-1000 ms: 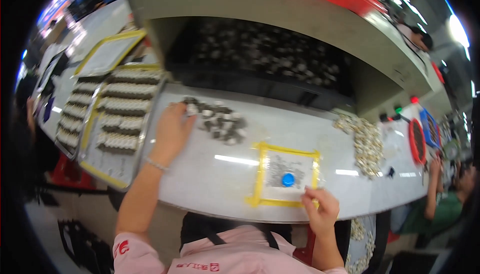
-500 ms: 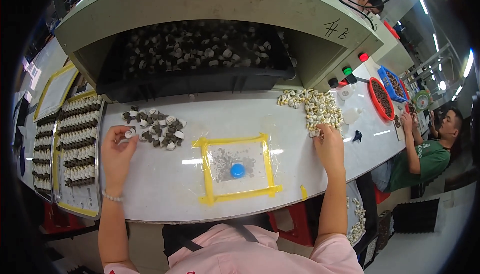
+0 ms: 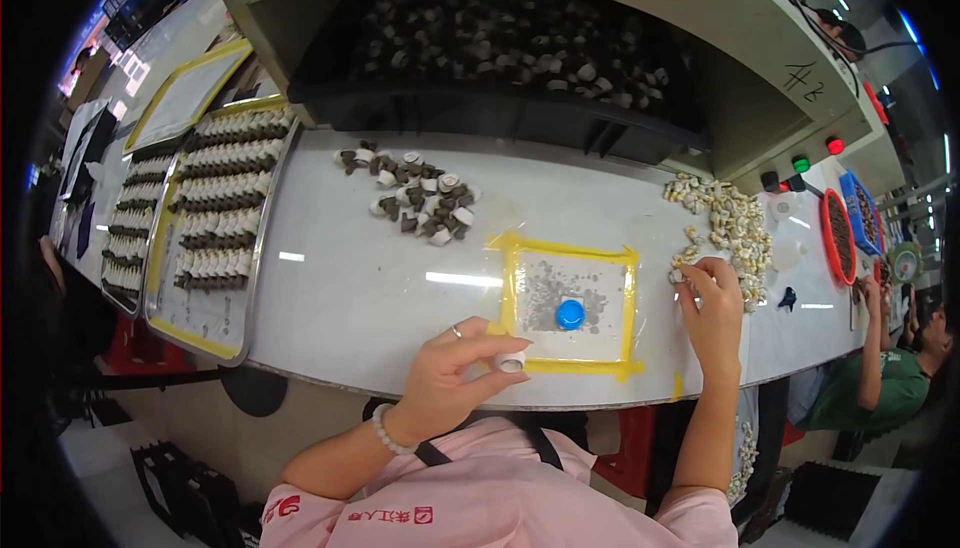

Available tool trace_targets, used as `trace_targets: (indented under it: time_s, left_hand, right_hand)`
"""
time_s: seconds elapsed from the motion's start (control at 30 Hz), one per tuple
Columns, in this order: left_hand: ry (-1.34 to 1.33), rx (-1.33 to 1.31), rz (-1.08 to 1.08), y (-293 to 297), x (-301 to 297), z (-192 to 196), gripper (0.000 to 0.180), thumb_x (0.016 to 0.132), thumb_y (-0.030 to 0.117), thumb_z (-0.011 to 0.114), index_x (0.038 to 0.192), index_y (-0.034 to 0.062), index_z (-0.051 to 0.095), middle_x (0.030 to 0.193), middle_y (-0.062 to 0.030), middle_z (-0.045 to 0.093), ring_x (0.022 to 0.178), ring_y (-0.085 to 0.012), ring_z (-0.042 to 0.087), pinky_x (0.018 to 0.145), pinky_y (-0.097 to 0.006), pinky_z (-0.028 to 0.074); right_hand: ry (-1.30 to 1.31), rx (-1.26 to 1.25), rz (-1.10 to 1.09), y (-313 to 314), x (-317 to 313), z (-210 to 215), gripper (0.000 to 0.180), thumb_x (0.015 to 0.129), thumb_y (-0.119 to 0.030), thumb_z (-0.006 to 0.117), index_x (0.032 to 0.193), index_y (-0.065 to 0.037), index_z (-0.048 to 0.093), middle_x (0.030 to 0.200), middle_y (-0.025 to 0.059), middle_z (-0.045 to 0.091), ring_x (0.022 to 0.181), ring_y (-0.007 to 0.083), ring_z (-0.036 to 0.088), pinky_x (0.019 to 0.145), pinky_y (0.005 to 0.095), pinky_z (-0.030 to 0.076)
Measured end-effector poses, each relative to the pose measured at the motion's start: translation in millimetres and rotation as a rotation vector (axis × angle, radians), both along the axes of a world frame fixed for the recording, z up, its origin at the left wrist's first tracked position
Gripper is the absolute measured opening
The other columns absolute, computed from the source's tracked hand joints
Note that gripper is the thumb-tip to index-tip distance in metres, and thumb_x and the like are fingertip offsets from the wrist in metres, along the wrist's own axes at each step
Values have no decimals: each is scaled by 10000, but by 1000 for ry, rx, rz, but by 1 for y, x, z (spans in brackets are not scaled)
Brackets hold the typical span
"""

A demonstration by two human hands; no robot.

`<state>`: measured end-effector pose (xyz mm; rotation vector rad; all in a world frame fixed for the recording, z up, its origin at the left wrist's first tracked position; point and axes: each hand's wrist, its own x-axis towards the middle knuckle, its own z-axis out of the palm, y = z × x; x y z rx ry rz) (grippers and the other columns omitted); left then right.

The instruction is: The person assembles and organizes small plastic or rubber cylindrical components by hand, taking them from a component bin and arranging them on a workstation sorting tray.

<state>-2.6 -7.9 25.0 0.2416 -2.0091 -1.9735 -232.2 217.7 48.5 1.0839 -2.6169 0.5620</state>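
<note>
My left hand (image 3: 448, 376) is closed in a pinch on a small white cylindrical part (image 3: 510, 361), in front of the yellow-taped square (image 3: 518, 300). A round blue cap (image 3: 570, 315) stands inside that square, among grey wet-looking spots. My right hand (image 3: 714, 316) has thumb and fingertips together at the left edge of a pile of small cream-and-yellow pieces (image 3: 740, 233). What lies between those fingertips is mostly hidden, apparently one of the pieces. Left of the square, a loose heap of white-and-dark-grey parts (image 3: 428, 203) lies on the white table (image 3: 350, 308).
At the left, a metal tray (image 3: 220, 318) holds rows of the white-and-dark parts. A black bin (image 3: 480, 118) full of such parts sits under a beige housing (image 3: 800, 138). A red basket (image 3: 838, 238) and a person in green (image 3: 870, 388) are at the right.
My left hand has moved from beside the grey-and-white heap to the taped square's front edge, carrying a white part. My right hand stays at the cream pile. The whole view has shifted.
</note>
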Motion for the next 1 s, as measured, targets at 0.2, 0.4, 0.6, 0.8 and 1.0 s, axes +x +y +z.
trace_targets:
  time_s: [0.2, 0.4, 0.6, 0.8, 1.0]
  left_hand:
    - [-33, 202, -52, 1, 1, -8, 338, 769, -134, 634, 1097, -61, 596, 1062, -139, 582, 976, -185, 591, 855, -272, 500]
    - [-12, 332, -44, 0, 1, -10, 339, 797, -128, 602, 1129, -66, 566, 1161, -173, 566, 1019, -214, 598, 894, -292, 506]
    - [-59, 314, -42, -1, 0, -8, 314, 803, -119, 601, 1113, -73, 574, 1116, -159, 584, 978, -206, 616, 878, -276, 512]
    - [-95, 324, -46, 0, 0, -7, 297, 805, -110, 610, 1099, -74, 585, 1068, -141, 593, 982, -191, 611, 855, -267, 518]
    - [-30, 233, 0, 4, -1, -10, 313, 781, -119, 632, 1088, -65, 598, 955, -98, 582, 884, -145, 594, 817, -247, 522]
  right_hand:
    - [115, -16, 193, -15, 22, -9, 236, 669, 11, 656, 900, -28, 623, 927, 81, 603, 803, 257, 553, 715, 366, 444]
    - [61, 12, 266, -21, 40, -9, 271, 687, -14, 668, 951, -35, 613, 933, 71, 634, 838, 254, 566, 730, 365, 448]
    - [-149, -78, 233, -18, 42, -10, 225, 721, -17, 677, 942, -16, 634, 956, 89, 631, 834, 257, 575, 694, 344, 470]
    - [-283, -95, 121, -16, 47, -8, 273, 731, 12, 661, 1002, -8, 636, 952, 121, 612, 819, 275, 577, 708, 338, 480]
    - [-320, -168, 124, -22, 51, -8, 275, 726, 14, 665, 999, -8, 643, 944, 129, 608, 840, 261, 589, 729, 324, 483]
